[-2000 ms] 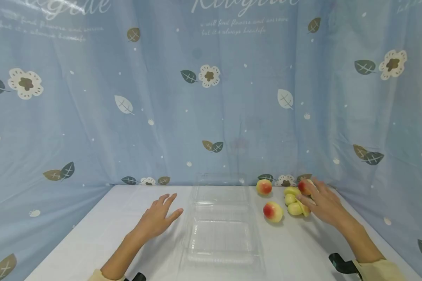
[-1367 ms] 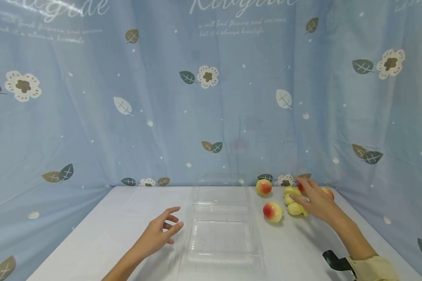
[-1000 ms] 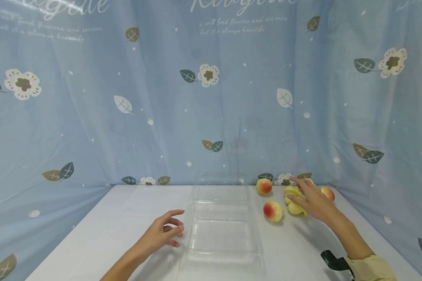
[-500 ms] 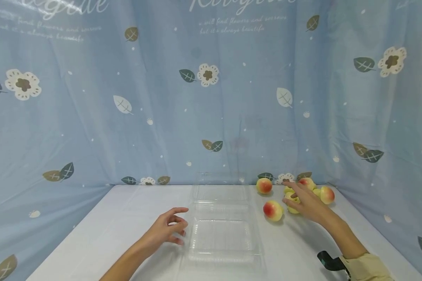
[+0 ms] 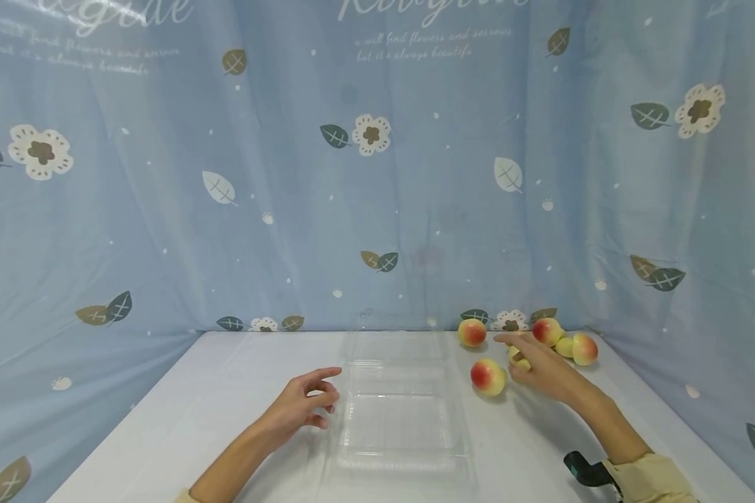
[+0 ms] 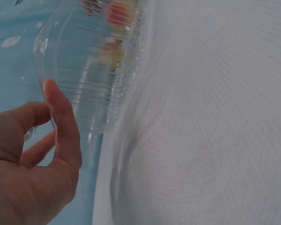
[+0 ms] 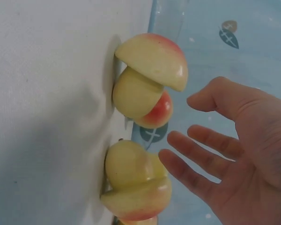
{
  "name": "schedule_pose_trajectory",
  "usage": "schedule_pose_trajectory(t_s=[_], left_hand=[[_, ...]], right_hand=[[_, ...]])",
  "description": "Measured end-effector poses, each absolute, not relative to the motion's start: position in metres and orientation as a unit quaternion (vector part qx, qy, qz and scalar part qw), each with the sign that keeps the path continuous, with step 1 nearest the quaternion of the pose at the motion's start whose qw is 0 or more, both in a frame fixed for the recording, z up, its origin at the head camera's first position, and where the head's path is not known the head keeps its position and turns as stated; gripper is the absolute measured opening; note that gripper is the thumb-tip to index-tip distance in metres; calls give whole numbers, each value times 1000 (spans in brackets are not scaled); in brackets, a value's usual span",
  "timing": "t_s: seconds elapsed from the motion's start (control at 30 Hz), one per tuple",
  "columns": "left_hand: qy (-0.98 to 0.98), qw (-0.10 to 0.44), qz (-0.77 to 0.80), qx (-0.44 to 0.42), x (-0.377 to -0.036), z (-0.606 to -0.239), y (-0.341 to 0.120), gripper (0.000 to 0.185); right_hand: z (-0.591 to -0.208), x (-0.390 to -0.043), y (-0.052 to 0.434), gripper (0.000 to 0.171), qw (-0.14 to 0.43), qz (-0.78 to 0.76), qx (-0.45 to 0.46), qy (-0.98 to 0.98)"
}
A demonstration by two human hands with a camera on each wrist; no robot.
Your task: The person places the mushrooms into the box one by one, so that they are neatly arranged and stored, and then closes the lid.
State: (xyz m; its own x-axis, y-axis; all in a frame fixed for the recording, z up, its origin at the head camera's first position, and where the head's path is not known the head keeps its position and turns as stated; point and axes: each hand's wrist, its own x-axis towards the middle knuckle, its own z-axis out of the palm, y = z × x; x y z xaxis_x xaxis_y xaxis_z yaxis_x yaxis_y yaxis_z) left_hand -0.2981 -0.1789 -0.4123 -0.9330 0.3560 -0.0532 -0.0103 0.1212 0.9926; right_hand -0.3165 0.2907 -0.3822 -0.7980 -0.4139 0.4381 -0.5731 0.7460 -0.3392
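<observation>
A clear plastic clamshell box (image 5: 396,419) lies open in the middle of the white table (image 5: 226,391). My left hand (image 5: 324,390) hovers at its left edge with loosely curled fingers and holds nothing. In the left wrist view the thumb (image 6: 61,122) stands just beside the box's rim (image 6: 84,70). Several yellow-red peaches lie at the back right. One peach (image 5: 489,377) sits alone and another (image 5: 472,332) is by the curtain. My right hand (image 5: 525,360) is over the cluster (image 5: 566,342) with its fingers spread. In the right wrist view the right hand (image 7: 187,119) is just clear of the peach pieces (image 7: 136,96).
A blue flowered curtain (image 5: 377,175) closes the table in at the back and on both sides. A black strap (image 5: 581,468) shows at my right wrist. The table's left half (image 5: 182,419) is bare white cloth.
My right hand has slid left over the peaches, uncovering those at the back right. My left hand has moved right to the box's edge and its fingers have curled.
</observation>
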Motion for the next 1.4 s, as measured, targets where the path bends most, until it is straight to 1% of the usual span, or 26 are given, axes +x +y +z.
schedule_pose_trajectory(t_s=[0.1, 0.23, 0.33, 0.53, 0.73, 1.07, 1.3, 1.4], left_hand=[[733, 137, 655, 118, -298, -414, -177, 60], [735, 135, 655, 113, -298, -415, -177, 60], [737, 136, 654, 104, -298, -415, -177, 61], [735, 136, 657, 97, -301, -415, -178, 58], [734, 132, 660, 95, -304, -415, -175, 55], [737, 130, 656, 100, -305, -414, -177, 54], [734, 131, 659, 101, -306, -412, -178, 56], [736, 129, 657, 103, -307, -411, -177, 56]], right_hand=[[-385, -317, 291, 57, 146, 248, 276, -917], [-388, -317, 290, 61, 120, 253, 290, -915], [-392, -318, 288, 62, 120, 245, 302, -914], [-397, -319, 284, 59, 142, 225, 324, -908], [-402, -322, 282, 56, 137, 231, 364, -892], [-404, -322, 277, 56, 103, 215, 328, -914], [-401, -321, 277, 56, 116, 198, 332, -915], [-397, -319, 277, 57, 108, 202, 328, -917]])
